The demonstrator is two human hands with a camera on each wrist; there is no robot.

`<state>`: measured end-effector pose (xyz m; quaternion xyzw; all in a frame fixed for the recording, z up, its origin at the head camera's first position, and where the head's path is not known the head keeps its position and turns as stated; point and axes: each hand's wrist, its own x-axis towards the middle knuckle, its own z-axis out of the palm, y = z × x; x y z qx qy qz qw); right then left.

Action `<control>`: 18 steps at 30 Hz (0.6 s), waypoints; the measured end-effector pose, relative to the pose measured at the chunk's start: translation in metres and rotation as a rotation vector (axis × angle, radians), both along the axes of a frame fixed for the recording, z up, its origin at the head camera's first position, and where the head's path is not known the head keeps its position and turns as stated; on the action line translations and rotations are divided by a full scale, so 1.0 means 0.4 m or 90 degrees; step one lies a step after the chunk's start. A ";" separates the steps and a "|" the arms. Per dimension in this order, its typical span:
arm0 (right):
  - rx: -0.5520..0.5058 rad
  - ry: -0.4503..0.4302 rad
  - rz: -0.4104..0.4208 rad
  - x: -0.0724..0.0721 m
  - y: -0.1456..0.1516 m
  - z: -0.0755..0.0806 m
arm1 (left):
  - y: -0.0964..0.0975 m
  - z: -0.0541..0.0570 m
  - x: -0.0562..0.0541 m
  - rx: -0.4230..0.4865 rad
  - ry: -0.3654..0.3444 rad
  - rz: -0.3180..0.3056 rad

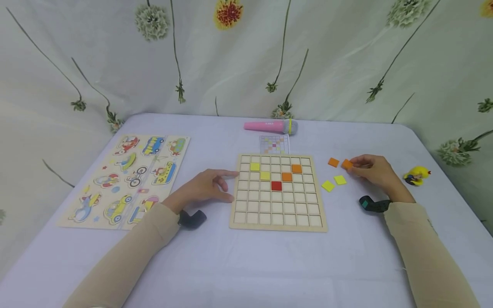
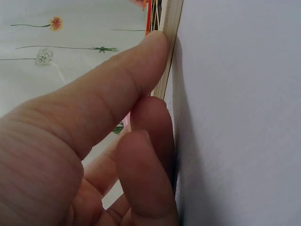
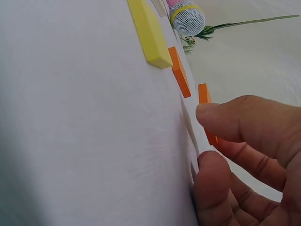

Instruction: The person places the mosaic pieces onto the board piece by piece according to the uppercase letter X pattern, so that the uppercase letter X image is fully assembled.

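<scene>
A wooden grid board (image 1: 278, 228) lies mid-table with two yellow tiles, two orange tiles and a red tile (image 1: 276, 186) set in a V shape in its cells. My left hand (image 1: 208, 186) touches the board's left edge with thumb and index finger, the other fingers loosely bent. To the right of the board, my right hand (image 1: 372, 170) pinches an orange tile (image 1: 346, 164) between thumb and fingers, held up off the cloth in the right wrist view. Near it lie another orange tile (image 1: 333, 162) and two loose yellow tiles (image 1: 328, 185).
Behind the board are a small pattern card (image 1: 274, 144) and a pink toy microphone (image 1: 269, 126). A vehicle picture puzzle board (image 1: 127, 179) lies at the left. A small yellow toy figure (image 1: 417, 175) stands at the right. A floral cloth hangs behind the table.
</scene>
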<state>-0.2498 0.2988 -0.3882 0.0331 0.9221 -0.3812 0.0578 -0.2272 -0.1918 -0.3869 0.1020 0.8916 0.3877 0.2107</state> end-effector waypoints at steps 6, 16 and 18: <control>-0.031 0.033 0.016 0.005 -0.004 0.007 | 0.001 -0.001 -0.003 -0.009 -0.006 0.005; -0.079 0.046 0.027 0.011 -0.042 0.033 | 0.002 0.000 -0.002 -0.014 -0.005 0.003; -0.079 0.047 0.037 0.012 -0.051 0.039 | 0.002 0.001 -0.001 -0.014 -0.004 0.003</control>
